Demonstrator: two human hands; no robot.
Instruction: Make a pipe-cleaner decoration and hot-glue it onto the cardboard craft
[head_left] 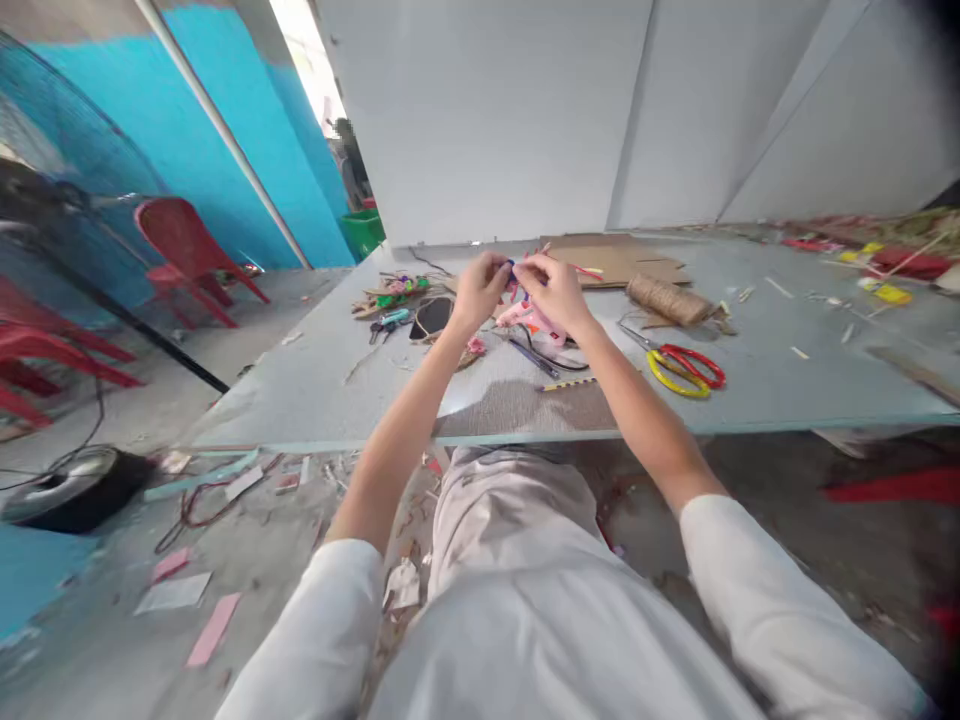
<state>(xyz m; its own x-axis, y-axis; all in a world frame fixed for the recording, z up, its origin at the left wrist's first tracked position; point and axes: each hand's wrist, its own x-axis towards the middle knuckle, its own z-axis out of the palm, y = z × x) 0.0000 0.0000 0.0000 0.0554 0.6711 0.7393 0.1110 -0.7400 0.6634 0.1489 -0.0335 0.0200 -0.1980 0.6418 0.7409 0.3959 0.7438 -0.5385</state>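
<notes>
My left hand [480, 287] and my right hand [553, 288] are raised over the far part of the table, fingertips almost meeting. Both pinch a small dark blue piece [511, 264], too small to make out its kind; some pink shows just under it. Below my right hand lies a pink object with an orange spot [531, 320], partly hidden, with a black cord beside it. A small pink flower [475, 345] lies below my left hand. Nearer to me are a dark pen [534, 358] and a patterned pencil [566, 384], partly behind my right forearm.
Scissors with red and yellow handles [686, 370] and a twine roll [670, 299] lie right, before brown cardboard [611, 262]. A phone [432, 318], keys [382, 330] and twine pieces with green bits [394, 292] lie left. A white panel [495, 120] stands behind; red chairs [184, 245] stand left.
</notes>
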